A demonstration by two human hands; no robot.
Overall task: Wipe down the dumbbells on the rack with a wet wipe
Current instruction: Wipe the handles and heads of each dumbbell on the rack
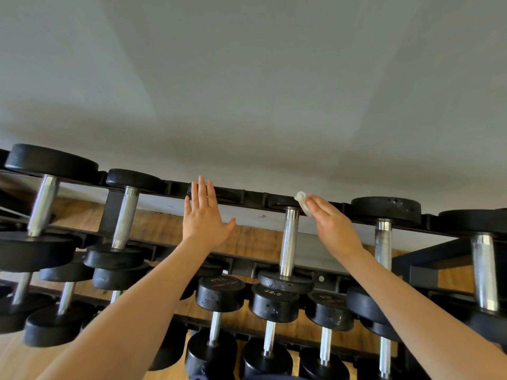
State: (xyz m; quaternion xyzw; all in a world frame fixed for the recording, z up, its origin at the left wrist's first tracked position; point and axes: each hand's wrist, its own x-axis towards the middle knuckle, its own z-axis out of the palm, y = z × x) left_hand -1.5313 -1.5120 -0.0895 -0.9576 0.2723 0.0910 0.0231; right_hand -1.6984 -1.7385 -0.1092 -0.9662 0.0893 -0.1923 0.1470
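Observation:
A black rack (252, 194) holds rows of black dumbbells with chrome handles. My right hand (330, 224) holds a white wet wipe (304, 202) against the far head of a small top-row dumbbell (288, 242). My left hand (204, 218) is flat with its fingers spread, over the far head of the neighbouring top-row dumbbell (227, 194), most of which it hides. It holds nothing.
Larger dumbbells sit on the top row at left (124, 215) and right (384, 242). A lower row has dumbbells marked 22.5 (273, 303). A grey wall (247, 91) stands right behind the rack. Wooden floor (247, 237) shows between the rails.

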